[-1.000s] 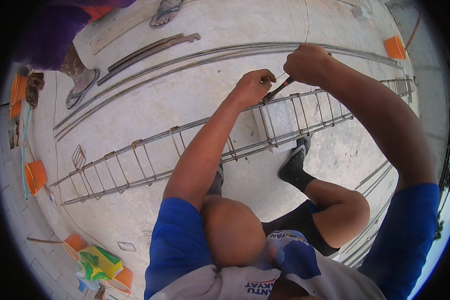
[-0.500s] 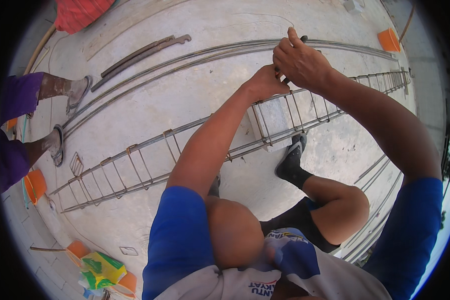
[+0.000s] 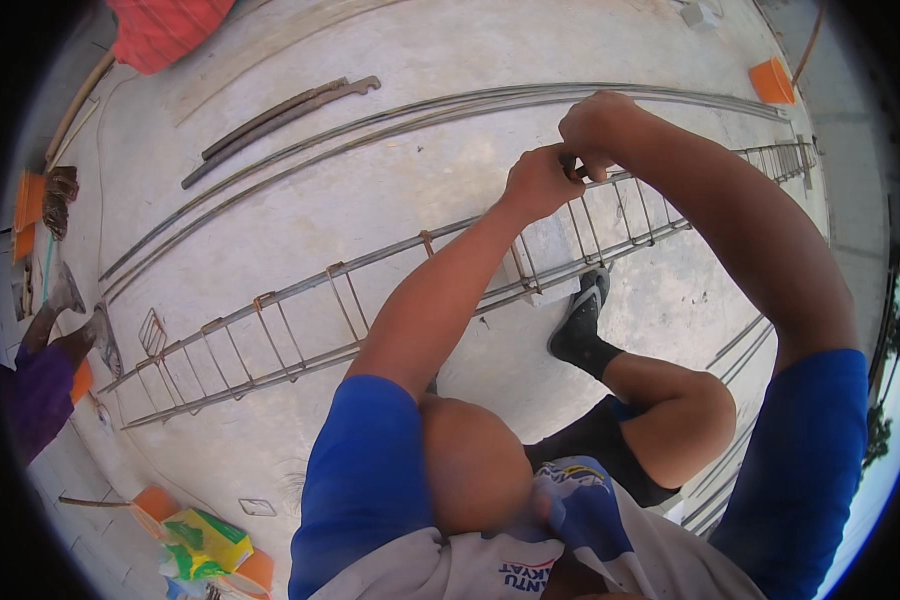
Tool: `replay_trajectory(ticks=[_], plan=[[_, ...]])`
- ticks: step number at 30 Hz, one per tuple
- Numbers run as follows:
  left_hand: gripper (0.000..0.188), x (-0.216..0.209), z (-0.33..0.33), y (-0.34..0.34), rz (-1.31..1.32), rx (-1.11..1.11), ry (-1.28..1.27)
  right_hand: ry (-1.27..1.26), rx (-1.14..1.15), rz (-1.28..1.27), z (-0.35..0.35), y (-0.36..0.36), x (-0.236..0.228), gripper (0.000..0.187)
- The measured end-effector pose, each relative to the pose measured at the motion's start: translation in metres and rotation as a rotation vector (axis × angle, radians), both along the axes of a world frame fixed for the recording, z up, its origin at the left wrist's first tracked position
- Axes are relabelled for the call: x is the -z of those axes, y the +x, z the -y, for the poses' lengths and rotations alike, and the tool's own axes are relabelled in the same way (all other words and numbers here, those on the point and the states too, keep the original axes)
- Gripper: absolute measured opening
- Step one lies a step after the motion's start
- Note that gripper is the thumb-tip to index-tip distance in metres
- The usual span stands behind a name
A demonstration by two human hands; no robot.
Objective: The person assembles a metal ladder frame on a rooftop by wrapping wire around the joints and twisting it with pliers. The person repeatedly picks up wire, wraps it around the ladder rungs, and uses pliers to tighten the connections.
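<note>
A long rebar cage (image 3: pixel 328 274) with square stirrups runs from lower left to upper right across the floor in front of me. My left hand (image 3: pixel 545 183) is closed at its far upper bar, fingers curled; what they pinch is hidden. Just right of it, my right hand (image 3: pixel 600 132) is wrapped round a dark hand tool (image 3: pixel 576 170). Only a short part of that tool shows between the hands, so its kind is unclear. A pale block (image 3: pixel 550 245) sits under the cage just below my hands.
Long loose rods (image 3: pixel 390 125) lie beyond the cage, with two dark metal bars (image 3: pixel 280 130) past them. Orange buckets (image 3: pixel 772 80) stand at far right and left. Another person's purple-clothed legs (image 3: pixel 45 400) are at the left. A loose stirrup (image 3: pixel 152 333) rests near the cage's left end.
My right hand has turned over and dropped toward the bar, its raised thumb no longer showing. My left hand has shifted slightly. The other person has stepped nearer the left edge.
</note>
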State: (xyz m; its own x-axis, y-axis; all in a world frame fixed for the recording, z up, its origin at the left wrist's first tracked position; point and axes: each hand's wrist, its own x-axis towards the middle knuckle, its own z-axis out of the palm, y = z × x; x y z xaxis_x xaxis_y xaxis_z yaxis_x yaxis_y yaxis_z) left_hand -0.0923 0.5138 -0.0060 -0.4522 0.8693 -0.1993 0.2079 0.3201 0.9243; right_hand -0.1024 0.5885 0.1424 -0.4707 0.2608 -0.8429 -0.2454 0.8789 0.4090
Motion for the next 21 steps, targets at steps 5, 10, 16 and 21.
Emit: replay_trajectory(ticks=[5, 10, 16, 21], plan=[[0.038, -0.02, 0.006, -0.023, 0.305, 0.142, -0.074, -0.052, -0.892, -0.849, -0.032, 0.055, 0.029, 0.029], [0.041, 0.003, 0.004, -0.003, -0.027, -0.128, 0.159, -0.15, -0.295, -0.363, -0.027, 0.035, 0.023, 0.026], [0.034, -0.009, -0.004, 0.016, 0.08, -0.161, 0.011, 0.025, 0.252, 0.046, 0.009, -0.006, 0.002, 0.028], [0.033, -0.002, -0.004, -0.01, 0.28, 0.029, 0.089, -0.069, -0.574, -0.604, 0.0, 0.042, 0.004, 0.019]])
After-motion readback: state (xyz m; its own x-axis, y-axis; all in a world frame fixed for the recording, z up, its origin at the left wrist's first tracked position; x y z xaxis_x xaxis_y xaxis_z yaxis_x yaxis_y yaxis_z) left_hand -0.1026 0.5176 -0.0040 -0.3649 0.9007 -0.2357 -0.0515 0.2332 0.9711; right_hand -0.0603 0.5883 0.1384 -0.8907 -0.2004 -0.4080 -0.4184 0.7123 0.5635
